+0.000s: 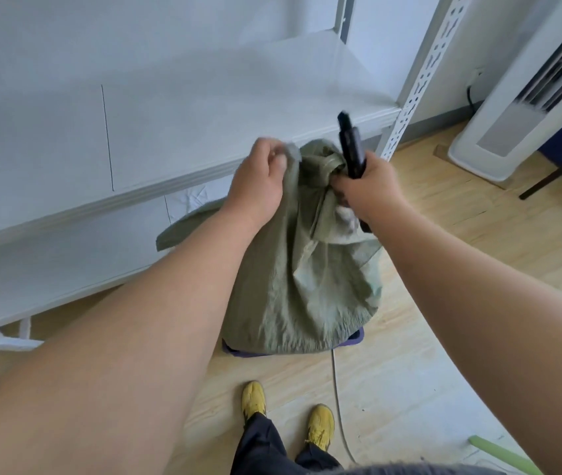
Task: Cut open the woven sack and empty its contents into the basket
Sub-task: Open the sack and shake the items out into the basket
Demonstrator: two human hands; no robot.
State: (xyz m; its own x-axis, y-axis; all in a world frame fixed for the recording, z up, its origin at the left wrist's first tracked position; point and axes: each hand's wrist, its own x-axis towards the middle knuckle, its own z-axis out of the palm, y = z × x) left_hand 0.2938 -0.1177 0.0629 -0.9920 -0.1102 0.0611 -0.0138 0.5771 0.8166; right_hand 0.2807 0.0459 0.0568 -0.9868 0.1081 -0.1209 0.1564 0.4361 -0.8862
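A green woven sack (300, 286) hangs upright over a purple basket (355, 337), of which only a strip of rim shows beneath it. My left hand (259, 180) pinches the sack's upper left edge. My right hand (368, 190) grips the bunched top of the sack together with a black knife-like tool (350, 145), whose dark handle points up and away. Something pale shows in a gap in the fabric (344, 217) just below my right hand. Whether a blade is out I cannot tell.
A white metal shelf unit (170, 138) stands right behind the sack, its slotted post (416, 97) at the right. A white standing appliance (512, 108) is at far right. A white cable (338, 399) runs across the wooden floor near my yellow shoes (320, 426).
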